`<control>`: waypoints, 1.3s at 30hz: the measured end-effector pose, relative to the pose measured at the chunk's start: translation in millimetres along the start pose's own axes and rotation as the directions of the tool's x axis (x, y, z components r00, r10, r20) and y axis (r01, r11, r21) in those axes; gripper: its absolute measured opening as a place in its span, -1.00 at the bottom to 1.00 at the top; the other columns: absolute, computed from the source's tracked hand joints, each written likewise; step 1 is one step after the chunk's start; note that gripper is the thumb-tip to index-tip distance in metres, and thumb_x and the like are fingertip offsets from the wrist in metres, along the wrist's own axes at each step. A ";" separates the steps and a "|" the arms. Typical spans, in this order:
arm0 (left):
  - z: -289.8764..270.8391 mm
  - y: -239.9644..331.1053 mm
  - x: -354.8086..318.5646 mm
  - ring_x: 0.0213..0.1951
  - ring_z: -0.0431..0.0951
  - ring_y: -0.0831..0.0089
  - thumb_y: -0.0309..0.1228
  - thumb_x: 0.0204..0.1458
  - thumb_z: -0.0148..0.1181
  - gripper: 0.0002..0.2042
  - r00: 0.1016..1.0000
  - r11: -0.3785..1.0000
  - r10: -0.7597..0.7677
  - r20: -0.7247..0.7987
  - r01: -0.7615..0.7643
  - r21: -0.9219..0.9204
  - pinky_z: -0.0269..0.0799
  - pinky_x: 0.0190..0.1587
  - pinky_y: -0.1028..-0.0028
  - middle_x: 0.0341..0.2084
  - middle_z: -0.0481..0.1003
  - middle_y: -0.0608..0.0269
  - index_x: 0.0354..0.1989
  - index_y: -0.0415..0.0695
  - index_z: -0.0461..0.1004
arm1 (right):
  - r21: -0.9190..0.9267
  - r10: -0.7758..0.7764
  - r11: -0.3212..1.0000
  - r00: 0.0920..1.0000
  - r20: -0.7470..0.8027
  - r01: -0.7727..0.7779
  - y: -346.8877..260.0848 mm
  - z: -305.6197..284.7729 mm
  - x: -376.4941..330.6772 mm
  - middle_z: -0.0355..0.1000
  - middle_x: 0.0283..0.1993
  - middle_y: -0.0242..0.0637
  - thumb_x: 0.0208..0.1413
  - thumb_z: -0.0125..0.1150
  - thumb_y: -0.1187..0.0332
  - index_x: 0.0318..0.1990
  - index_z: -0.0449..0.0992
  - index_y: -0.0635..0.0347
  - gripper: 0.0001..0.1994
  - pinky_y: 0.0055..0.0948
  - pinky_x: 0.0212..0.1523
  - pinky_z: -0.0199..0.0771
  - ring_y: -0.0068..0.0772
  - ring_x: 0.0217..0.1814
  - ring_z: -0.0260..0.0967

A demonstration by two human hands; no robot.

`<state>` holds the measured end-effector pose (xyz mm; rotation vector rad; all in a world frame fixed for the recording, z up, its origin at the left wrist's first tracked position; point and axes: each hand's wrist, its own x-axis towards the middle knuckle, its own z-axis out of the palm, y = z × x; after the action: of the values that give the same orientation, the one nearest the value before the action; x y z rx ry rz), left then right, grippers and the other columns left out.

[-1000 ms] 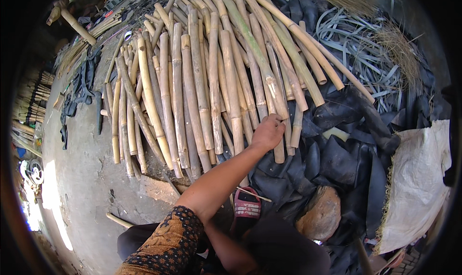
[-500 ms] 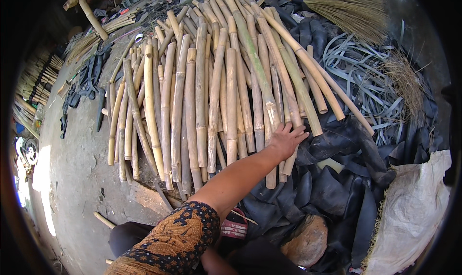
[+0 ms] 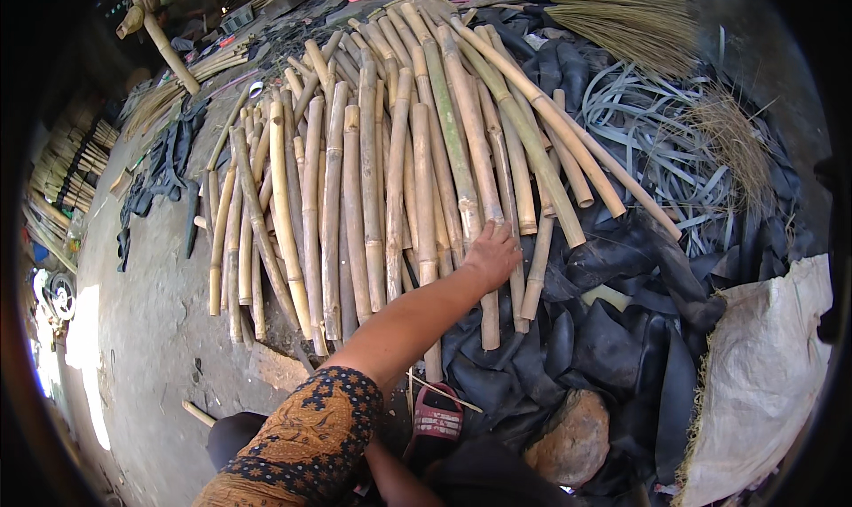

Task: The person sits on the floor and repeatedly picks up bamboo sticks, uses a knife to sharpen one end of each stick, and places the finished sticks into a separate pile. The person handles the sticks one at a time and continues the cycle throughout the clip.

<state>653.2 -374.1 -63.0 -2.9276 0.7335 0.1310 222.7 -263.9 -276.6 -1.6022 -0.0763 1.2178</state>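
My left hand [image 3: 493,255] reaches out over a wide pile of cut bamboo poles [image 3: 352,196]. Its fingers are bent and closed around the near end of one tan bamboo pole [image 3: 477,143]. Just left of that pole lies a greenish bamboo pole [image 3: 453,134]. The palm and part of the grip are hidden by the back of the hand. A patterned brown and black sleeve [image 3: 293,427] covers my upper arm. My right hand does not show.
Black rubber sheets [image 3: 608,356] lie to the right, with a brown stone [image 3: 568,440] and a white sack [image 3: 768,374]. Grey strips [image 3: 648,143] lie tangled beyond, below a straw broom [image 3: 630,23]. A pink slipper [image 3: 437,416] is near me. Dark rubber scraps [image 3: 164,165] lie left.
My left hand has shifted left and slightly nearer. Its fingers, spread over the poles before, are now bent around a pole's end. Some poles on the right lie a little differently.
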 end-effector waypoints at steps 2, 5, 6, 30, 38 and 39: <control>-1.5 -6.7 -2.6 0.47 0.10 0.08 -0.24 0.28 0.03 -0.61 0.991 0.996 0.046 0.124 -0.055 0.071 -0.22 0.53 -0.09 0.20 0.41 0.12 0.25 0.05 0.46 | -0.005 0.008 1.000 1.000 -0.026 -0.009 -0.4 0.5 -5.4 0.55 -0.04 0.20 0.05 0.31 0.03 0.02 0.52 0.39 -0.44 -0.04 0.07 0.49 0.19 0.07 0.54; -4.5 -18.8 -11.5 0.43 0.18 0.12 -0.21 0.28 0.03 -0.64 0.996 0.996 -0.002 0.089 -0.006 0.092 -0.21 0.53 -0.11 0.18 0.39 0.13 0.21 0.02 0.41 | 0.041 -0.112 0.992 0.979 -0.168 0.121 -10.2 -7.1 -27.4 0.55 -0.02 0.25 0.05 0.26 0.04 0.00 0.53 0.37 -0.46 -0.05 0.08 0.50 0.25 0.09 0.53; -5.7 -22.8 -17.9 0.41 0.19 0.13 -0.21 0.28 0.04 -0.65 0.996 0.997 0.002 0.088 -0.009 0.081 -0.21 0.53 -0.11 0.18 0.38 0.14 0.19 0.01 0.41 | 0.042 -0.062 0.997 0.978 -0.198 0.071 -18.0 -10.8 -31.7 0.55 -0.02 0.25 0.05 0.25 0.05 -0.01 0.54 0.37 -0.48 -0.05 0.08 0.51 0.26 0.10 0.52; -329.0 -126.4 -631.1 -0.38 0.44 0.31 -0.23 0.17 0.13 -0.77 -0.313 0.606 -0.787 -0.532 -0.553 -0.571 0.44 -0.16 0.16 -0.44 0.39 0.22 -0.17 -0.13 0.38 | -0.304 -0.339 0.932 0.772 -0.538 0.198 -111.2 -10.7 -96.0 0.57 -0.26 0.15 0.14 0.20 0.06 -0.21 0.57 0.35 -0.58 0.01 -0.12 0.49 0.23 -0.17 0.55; -238.4 -76.9 -736.4 -0.48 0.40 0.33 0.19 0.24 0.01 -0.48 -0.156 0.483 -0.865 -0.477 -0.514 -0.708 0.42 -0.26 0.23 -0.52 0.36 0.19 -0.11 -0.11 0.36 | -0.586 -0.488 0.768 0.828 -0.275 0.259 -122.0 -19.4 -128.1 0.54 -0.33 0.16 0.19 0.22 0.06 -0.29 0.56 0.27 -0.63 0.06 -0.18 0.47 0.32 -0.19 0.52; -234.5 -78.4 -740.3 -0.49 0.41 0.34 0.22 0.24 -0.03 -0.45 -0.150 0.472 -0.870 -0.469 -0.529 -0.705 0.44 -0.31 0.24 -0.52 0.36 0.19 -0.12 -0.12 0.36 | -0.601 -0.482 0.759 0.837 -0.260 0.251 -124.4 -14.3 -130.8 0.54 -0.33 0.16 0.20 0.22 0.06 -0.29 0.56 0.27 -0.63 0.06 -0.18 0.47 0.32 -0.19 0.52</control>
<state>52.6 5.5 260.0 -2.9899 -0.3013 -3.2666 233.3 -297.7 -99.0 -2.1806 -0.5037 0.5409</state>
